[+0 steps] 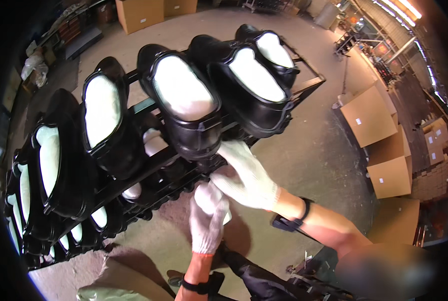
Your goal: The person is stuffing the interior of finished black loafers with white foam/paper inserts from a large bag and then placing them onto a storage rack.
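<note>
Both of my hands wear white knit gloves and are just below the heel of a black shoe point(196, 133) with a white filling. My right hand point(249, 175) has thumb and fingers apart. Its fingertips lie close by that heel, partly out of sight, and I cannot tell whether they touch it. Lower down, my left hand point(207, 226) is closed around a white piece point(228, 216) whose kind I cannot make out. The right thumb points at the left hand. More black shoes, such as one at the left point(102, 120) and one at the right point(254, 83), stand in a row.
The shoes rest on a black metal rack point(309, 85) with a lower tier of shoes. Cardboard boxes point(369, 118) line the right side, and another large box point(141, 15) stands at the back. A pale green sack point(126, 281) lies at the lower left. Concrete floor point(294, 150) shows between.
</note>
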`<state>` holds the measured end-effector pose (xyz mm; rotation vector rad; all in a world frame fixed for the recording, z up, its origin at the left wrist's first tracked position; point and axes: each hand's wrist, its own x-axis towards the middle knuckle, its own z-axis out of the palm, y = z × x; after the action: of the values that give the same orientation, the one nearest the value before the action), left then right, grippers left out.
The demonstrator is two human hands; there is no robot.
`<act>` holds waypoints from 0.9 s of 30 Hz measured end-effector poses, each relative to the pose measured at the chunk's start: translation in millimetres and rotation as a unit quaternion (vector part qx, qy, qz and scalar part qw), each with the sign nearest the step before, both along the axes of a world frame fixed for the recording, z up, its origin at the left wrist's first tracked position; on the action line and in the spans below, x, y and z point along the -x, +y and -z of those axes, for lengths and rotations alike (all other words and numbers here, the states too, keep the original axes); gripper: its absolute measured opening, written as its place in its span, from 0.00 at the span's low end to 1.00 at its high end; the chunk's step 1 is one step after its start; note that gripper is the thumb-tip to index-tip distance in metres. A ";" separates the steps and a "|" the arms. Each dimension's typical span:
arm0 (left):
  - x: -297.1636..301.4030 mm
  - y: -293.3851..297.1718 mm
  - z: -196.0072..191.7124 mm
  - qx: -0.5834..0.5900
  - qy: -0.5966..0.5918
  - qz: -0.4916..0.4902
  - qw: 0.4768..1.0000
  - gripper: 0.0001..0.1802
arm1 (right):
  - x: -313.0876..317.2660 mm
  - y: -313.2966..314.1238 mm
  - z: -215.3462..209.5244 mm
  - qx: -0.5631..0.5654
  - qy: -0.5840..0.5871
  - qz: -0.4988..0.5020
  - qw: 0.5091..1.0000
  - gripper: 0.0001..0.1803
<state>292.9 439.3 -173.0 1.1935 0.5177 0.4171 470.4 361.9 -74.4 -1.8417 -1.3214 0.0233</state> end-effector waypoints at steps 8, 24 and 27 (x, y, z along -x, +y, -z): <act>-82.0 -48.0 -24.3 -0.016 -0.070 0.096 0.993 0.32 | -2.0 -80.8 7.6 0.073 0.033 0.069 0.994 0.43; -54.8 -30.8 9.8 -0.181 -0.001 0.117 0.977 0.17 | -131.7 -15.1 54.3 0.006 -0.304 0.169 0.937 0.11; -45.1 -38.4 28.9 -0.134 -0.009 0.120 0.984 0.16 | -137.6 -6.8 56.4 0.016 -0.331 0.150 0.932 0.11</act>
<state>338.0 400.9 -201.9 1.4914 0.3027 0.2953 608.0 355.2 -130.7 -2.1542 -1.4509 -0.8053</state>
